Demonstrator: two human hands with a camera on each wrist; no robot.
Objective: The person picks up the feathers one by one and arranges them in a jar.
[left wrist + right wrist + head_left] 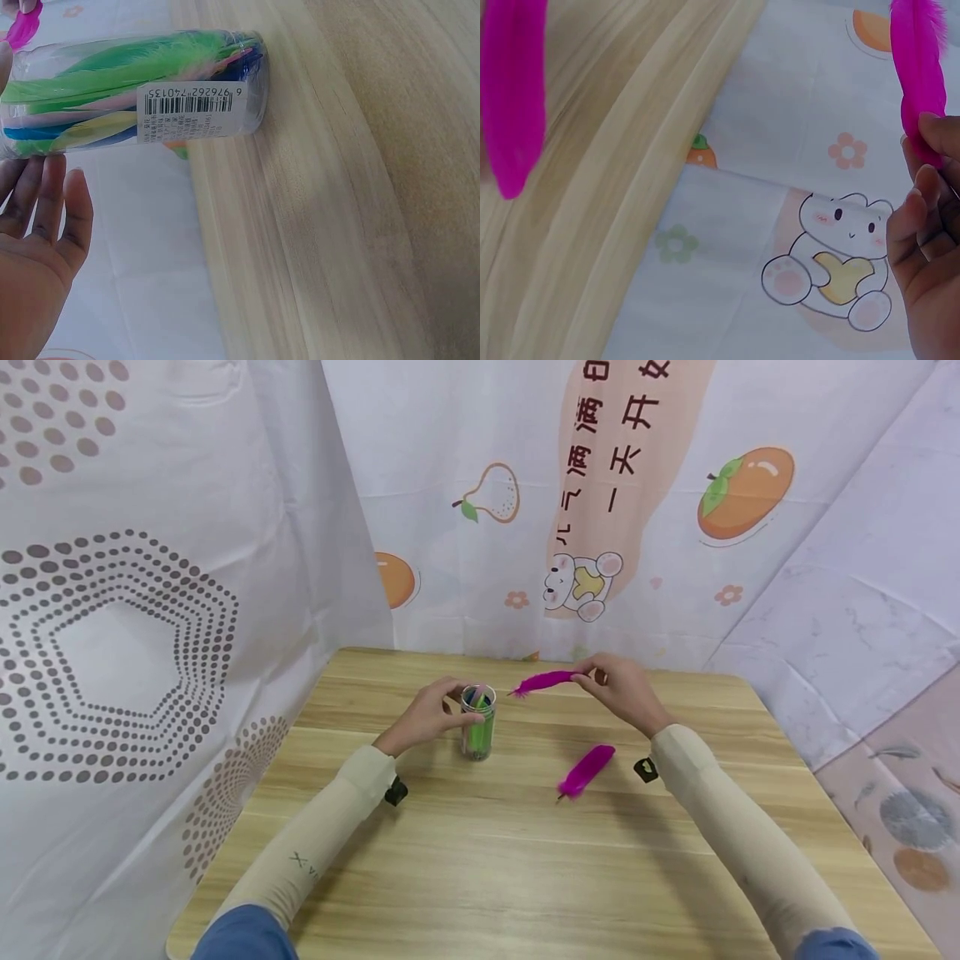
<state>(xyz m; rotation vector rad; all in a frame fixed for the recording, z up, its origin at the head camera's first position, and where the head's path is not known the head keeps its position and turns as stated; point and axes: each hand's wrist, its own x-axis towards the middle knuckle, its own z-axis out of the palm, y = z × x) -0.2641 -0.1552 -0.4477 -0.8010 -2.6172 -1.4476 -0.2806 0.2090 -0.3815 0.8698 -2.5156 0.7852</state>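
Observation:
A clear jar (477,739) with green, pink, yellow and blue feathers (112,82) in it stands upright on the table. My left hand (429,717) holds the jar near its top, thumb on the near side and fingers behind. To the right of the jar's mouth, my right hand (621,689) pinches a magenta feather (546,682) by its broad end, its quill pointing left toward the jar. A second magenta feather (587,772) lies on the table, nearer to me and below the right hand.
The wooden table (465,868) reaches back to a printed white curtain (450,577). Another dotted white curtain (300,568) hangs along the left side. A white barcode label (191,111) is stuck on the jar. Small dark wrist devices (396,791) hang under both wrists.

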